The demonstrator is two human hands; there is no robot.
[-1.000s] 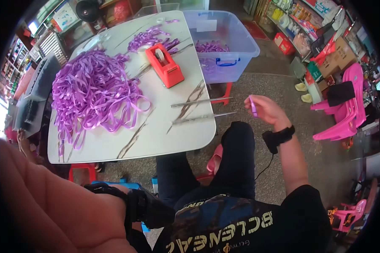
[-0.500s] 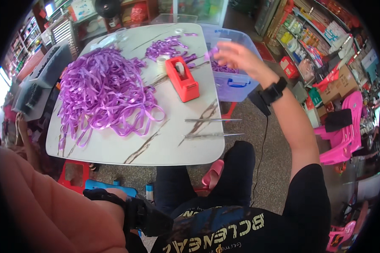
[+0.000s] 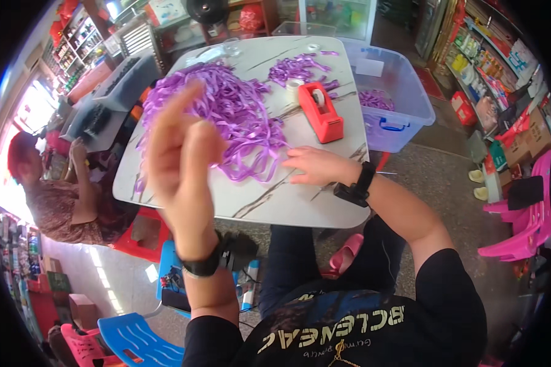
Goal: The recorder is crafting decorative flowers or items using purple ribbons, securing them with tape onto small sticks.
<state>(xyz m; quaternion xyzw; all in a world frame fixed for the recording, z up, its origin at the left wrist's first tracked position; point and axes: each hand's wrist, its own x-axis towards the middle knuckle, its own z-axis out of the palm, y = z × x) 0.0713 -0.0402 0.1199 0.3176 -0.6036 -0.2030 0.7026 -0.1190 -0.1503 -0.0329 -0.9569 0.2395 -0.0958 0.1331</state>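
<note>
My left hand (image 3: 187, 156) is raised in front of the big heap of purple ribbon (image 3: 226, 101), smeared by motion. Its forefinger and thumb look apart, and I see nothing between them. Low over the near right of the marbled table (image 3: 269, 205), my right hand (image 3: 317, 165) has its fingers stretched out towards the loose ribbon loops. It hides most of the thin metal rods, whose end (image 3: 384, 173) shows past the wrist. Beyond it stands a red tape dispenser (image 3: 324, 119) beside a whitish tape roll (image 3: 294, 88). A smaller ribbon pile (image 3: 294, 67) lies farther back.
A clear plastic bin (image 3: 404, 122) with purple ribbon inside stands against the table's right side. A person (image 3: 61, 202) sits at the left, near a red stool (image 3: 144, 235). A blue chair (image 3: 138, 339) and a pink chair (image 3: 523, 226) flank me.
My right hand has come from over the bin, where a purple piece showed at its fingers, down to the table. My left hand has risen into view. The whole view has shifted left.
</note>
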